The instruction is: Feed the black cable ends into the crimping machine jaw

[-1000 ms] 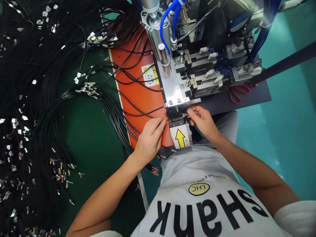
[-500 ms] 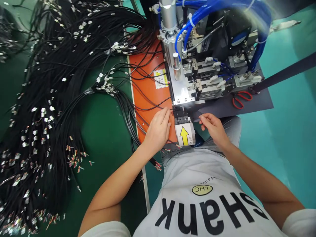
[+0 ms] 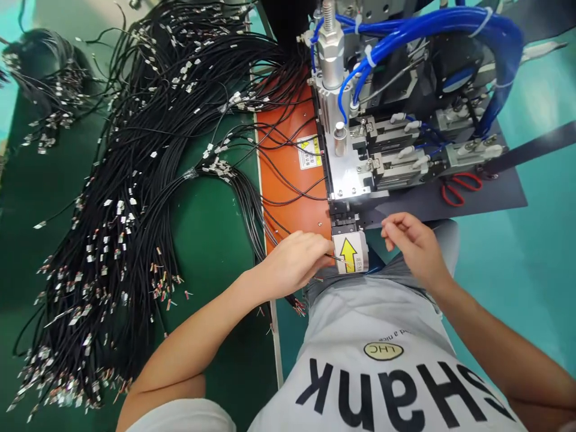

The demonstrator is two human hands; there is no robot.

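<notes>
My left hand [image 3: 301,261] is closed on a thin black cable [image 3: 332,256]. The cable's end with fine coloured wires pokes out past my fingertips, over the white plate with the yellow arrow [image 3: 348,255] at the front of the machine. To the right of that plate, my right hand [image 3: 411,240] hovers with thumb and fingers drawn together; whether anything is between them I cannot make out. Behind both hands stands the machine [image 3: 339,174], a metal press with cylinders and blue air hoses [image 3: 432,27]. Several black cables run across the orange board [image 3: 292,204] into its left side.
A large heap of black cables [image 3: 148,120] with white tags covers much of the green table [image 3: 207,240]. A tied cable bundle [image 3: 247,198] hangs over the table's edge. Red-handled scissors [image 3: 461,187] lie right of the machine on a dark sheet [image 3: 504,186].
My left hand has moved from the orange board's cables towards me, and a cable end now shows beyond its fingers. My right hand stays pinched beside the plate. The whole view has shifted slightly.
</notes>
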